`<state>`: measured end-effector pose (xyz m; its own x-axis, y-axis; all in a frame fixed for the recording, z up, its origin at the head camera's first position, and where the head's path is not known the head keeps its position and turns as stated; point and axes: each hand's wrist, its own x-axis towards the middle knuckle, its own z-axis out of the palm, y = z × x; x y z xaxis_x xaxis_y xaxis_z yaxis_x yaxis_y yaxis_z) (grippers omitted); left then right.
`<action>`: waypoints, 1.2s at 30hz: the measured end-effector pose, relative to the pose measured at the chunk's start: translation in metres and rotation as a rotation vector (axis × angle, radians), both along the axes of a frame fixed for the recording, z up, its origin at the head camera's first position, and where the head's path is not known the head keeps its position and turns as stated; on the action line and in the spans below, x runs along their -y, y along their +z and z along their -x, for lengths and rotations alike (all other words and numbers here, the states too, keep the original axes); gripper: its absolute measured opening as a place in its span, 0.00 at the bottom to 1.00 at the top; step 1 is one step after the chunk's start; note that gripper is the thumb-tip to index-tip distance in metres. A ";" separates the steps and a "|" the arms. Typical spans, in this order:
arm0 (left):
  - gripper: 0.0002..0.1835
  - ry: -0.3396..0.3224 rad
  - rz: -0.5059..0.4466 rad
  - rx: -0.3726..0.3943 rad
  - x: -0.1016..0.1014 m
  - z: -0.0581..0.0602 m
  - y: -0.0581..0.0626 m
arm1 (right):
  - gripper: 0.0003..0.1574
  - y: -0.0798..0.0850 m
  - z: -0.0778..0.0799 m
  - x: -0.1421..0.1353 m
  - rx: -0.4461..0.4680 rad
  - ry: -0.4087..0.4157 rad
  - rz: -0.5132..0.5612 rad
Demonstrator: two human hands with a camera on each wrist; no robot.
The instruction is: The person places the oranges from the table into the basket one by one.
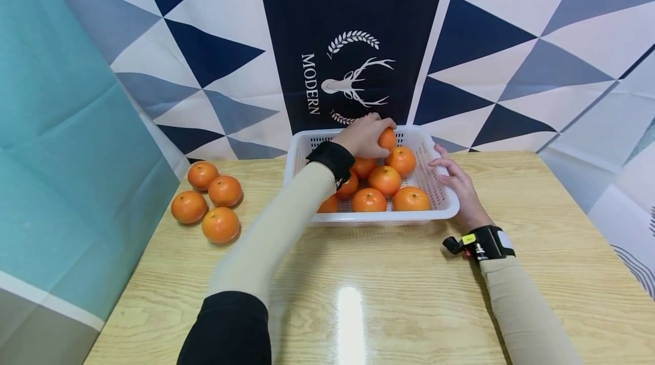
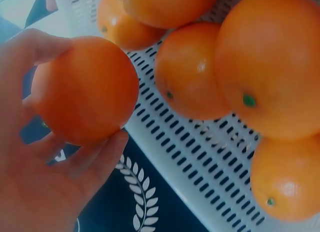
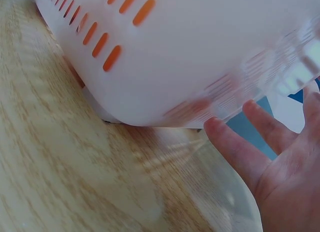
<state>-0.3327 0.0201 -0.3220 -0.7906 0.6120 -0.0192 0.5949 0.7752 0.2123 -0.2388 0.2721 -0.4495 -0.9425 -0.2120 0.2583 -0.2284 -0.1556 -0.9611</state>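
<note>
My left hand (image 1: pixel 364 136) reaches over the back of a white slotted plastic basket (image 1: pixel 381 217) and grips a mandarin (image 1: pixel 387 138). In the left wrist view, thumb and fingers curl round this mandarin (image 2: pixel 87 90), above the slotted basket wall. Several other mandarins (image 1: pixel 385 181) lie inside the basket; the left forearm hides part of its left side. At the right end of the basket is my right hand (image 1: pixel 463 191), its fingertips at the rim and outer wall. The right wrist view shows its fingers (image 3: pixel 237 152) spread and fairly straight against the basket side.
Several loose mandarins (image 1: pixel 221 225) sit in a group on the wooden table (image 1: pixel 409 297), left of the basket. Behind the table hangs a patterned cloth (image 1: pixel 215 46) close to the basket's back rim. A teal cloth (image 1: pixel 61 126) borders the left side.
</note>
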 end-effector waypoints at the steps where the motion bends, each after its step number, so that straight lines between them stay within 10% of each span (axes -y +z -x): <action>1: 0.32 -0.002 0.003 0.004 -0.001 0.000 -0.001 | 0.18 0.000 0.000 0.000 0.001 0.001 0.001; 36: 0.38 0.018 0.082 0.094 -0.006 -0.006 -0.017 | 0.19 -0.001 0.003 0.002 -0.010 0.005 0.002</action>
<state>-0.3266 0.0261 -0.3395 -0.7941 0.5907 -0.1432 0.5608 0.8029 0.2020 -0.2419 0.2705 -0.4509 -0.9388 -0.2165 0.2680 -0.2371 -0.1584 -0.9585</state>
